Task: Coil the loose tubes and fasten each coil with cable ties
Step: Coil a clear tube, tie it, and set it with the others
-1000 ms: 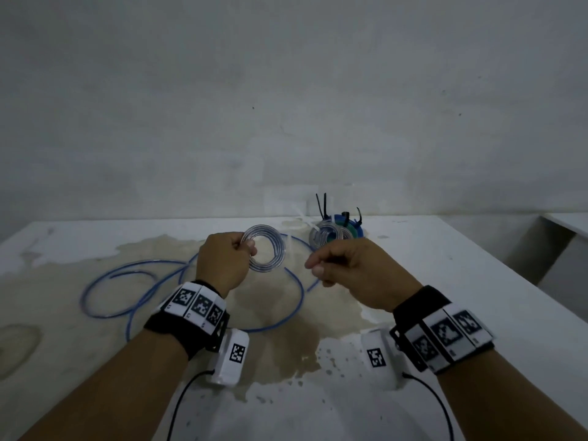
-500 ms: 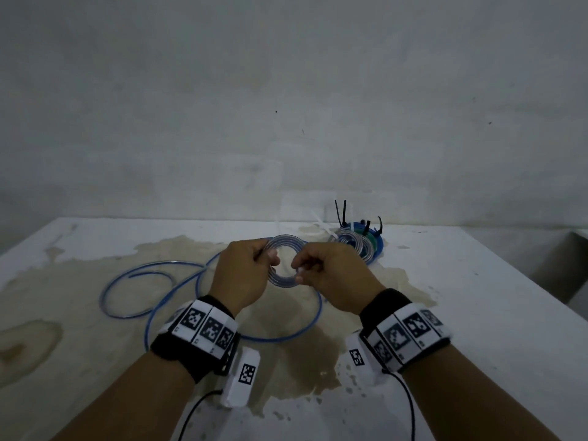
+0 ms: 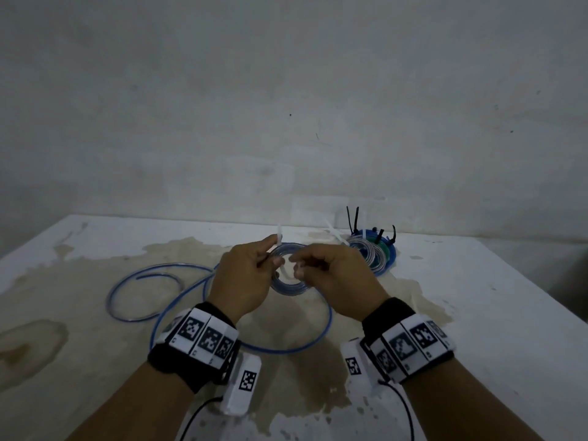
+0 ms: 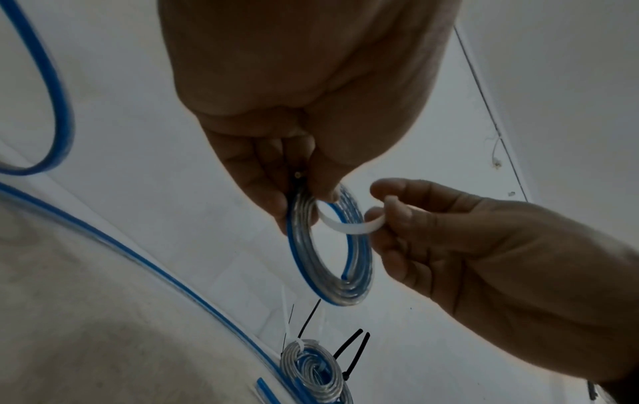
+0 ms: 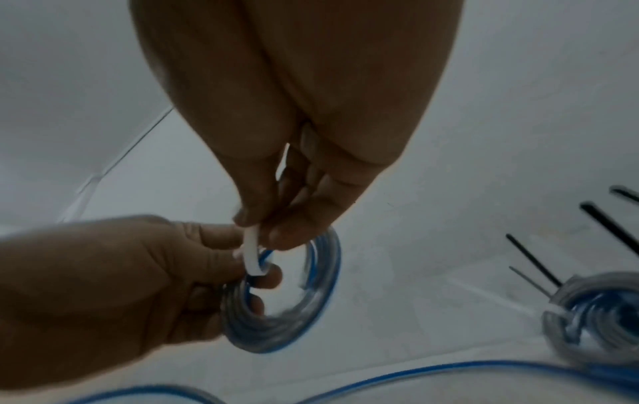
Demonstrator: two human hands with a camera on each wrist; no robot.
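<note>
We start with the bench (image 3: 477, 313), white and stained brown across its middle, its far edge against a bare wall. On it a loose blue tube (image 3: 178, 300) sprawls in open loops from the left side toward the near middle, not yet coiled. Near the far edge, right of centre, sits a stack of finished coils (image 3: 372, 253) with black cable ties (image 3: 353, 218) standing up from them; we judge they were parked there to keep the working space free.

Above the middle of the bench both hands meet around a small clear coil (image 4: 328, 262) edged in blue. Our left hand (image 3: 241, 281) pinches the coil at its upper rim between thumb and fingers, which keeps the turns stacked so they cannot spring apart. Our right hand (image 4: 484, 262) pinches a white cable tie (image 4: 349, 224) between thumb and forefinger; the tie curves from the left-hand grip across to the right fingertips. It seems to be passing through the coil's opening so that it can wrap the bundled turns, though whether the tail has reached the tie's head is hidden behind the fingers.

We find no brand or readable writing; the wrist bands (image 3: 203, 337) carry only black-and-white square code markers.
</note>
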